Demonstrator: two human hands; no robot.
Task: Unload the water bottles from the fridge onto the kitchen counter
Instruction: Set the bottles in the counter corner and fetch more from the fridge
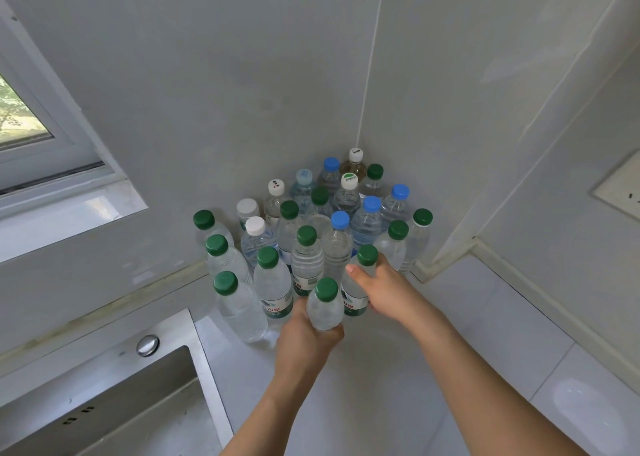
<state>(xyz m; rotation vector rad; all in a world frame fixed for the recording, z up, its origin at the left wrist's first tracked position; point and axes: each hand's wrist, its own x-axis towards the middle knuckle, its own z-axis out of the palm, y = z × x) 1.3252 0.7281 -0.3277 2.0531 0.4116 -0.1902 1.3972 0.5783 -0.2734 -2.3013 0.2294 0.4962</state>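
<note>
Head view: left hand (304, 334) grips a bottle (324, 305) low, right hand (381, 291) wraps another bottle (358, 282), probably setting both beside the cluster (308, 220) in the counter (398, 369) corner.

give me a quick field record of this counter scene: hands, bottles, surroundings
left hand: left hand grips a green-capped bottle at the front of the cluster
right hand: right hand grips another green-capped bottle beside it
bottle cluster: many upright bottles packed into the counter corner; green, blue and white caps
farthest bottle: white-capped bottle with yellowish contents
counter: white counter
sink: steel sink to the left
window: window at upper left
</note>
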